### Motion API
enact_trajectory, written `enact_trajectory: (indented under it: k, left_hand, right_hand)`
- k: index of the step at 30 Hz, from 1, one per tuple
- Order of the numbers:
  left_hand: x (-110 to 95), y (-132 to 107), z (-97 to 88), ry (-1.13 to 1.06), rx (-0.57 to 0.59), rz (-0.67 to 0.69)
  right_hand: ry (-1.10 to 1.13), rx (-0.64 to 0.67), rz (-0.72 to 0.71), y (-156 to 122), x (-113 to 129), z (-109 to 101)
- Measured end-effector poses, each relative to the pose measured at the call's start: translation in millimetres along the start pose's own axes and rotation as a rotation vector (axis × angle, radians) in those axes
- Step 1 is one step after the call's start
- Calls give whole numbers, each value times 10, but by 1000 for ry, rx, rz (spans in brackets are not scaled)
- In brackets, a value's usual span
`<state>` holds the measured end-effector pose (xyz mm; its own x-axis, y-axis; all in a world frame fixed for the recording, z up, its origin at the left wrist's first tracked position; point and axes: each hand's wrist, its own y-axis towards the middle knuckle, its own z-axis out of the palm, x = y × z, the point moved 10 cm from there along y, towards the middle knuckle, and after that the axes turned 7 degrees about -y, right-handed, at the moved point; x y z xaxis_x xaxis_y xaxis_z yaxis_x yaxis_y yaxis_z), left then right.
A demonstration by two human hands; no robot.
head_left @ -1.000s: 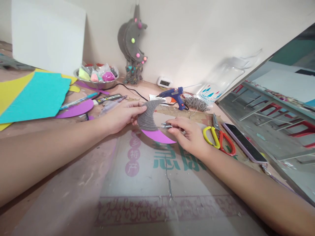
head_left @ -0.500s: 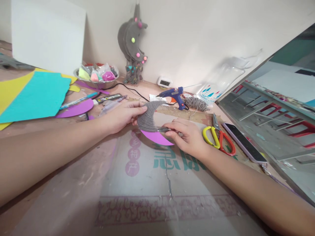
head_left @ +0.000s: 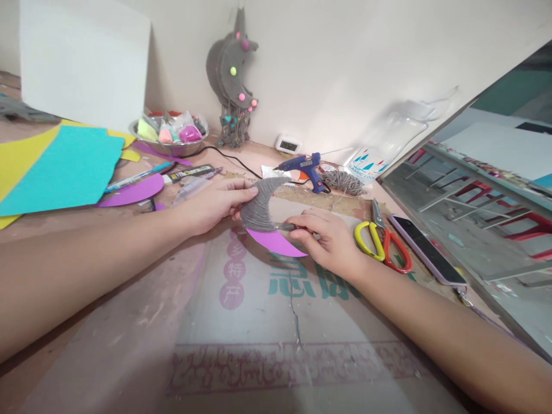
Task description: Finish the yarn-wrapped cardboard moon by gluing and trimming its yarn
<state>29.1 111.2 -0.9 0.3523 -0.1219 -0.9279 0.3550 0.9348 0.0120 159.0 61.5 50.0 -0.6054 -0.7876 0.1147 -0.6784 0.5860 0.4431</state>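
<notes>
Both hands worked above a printed sheet [head_left: 241, 322] on the table [head_left: 259, 154]. The crescent [head_left: 260, 208], wound with grey yarn except at its bare purple lower end, was held raised between them. Thumb and fingers of the left hand [head_left: 215, 204] pinched its outer left edge; those of the right hand [head_left: 325, 236] pinched a small grey piece, indistinct in view, beside its inner edge. The glue gun [head_left: 307, 167] bounded the space beyond the upper tip. The scissors [head_left: 378, 215] lay just beyond the right hand, and the phone [head_left: 426, 248] near the table's right edge.
</notes>
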Motion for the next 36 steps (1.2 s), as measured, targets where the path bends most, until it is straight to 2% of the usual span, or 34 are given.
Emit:
enact_trajectory:
  k: [8, 27, 36]
  left_hand:
    - [8, -7, -5, -10, -21, -14]
    - [51, -20, 45, -38, 41, -32]
    - [81, -16, 29, -71, 11, -70]
  right_hand:
    - [24, -6, 7, -7, -26, 1]
    - [-77, 30, -64, -3, 86, 33]
    - [-133, 23, -100, -3, 130, 23]
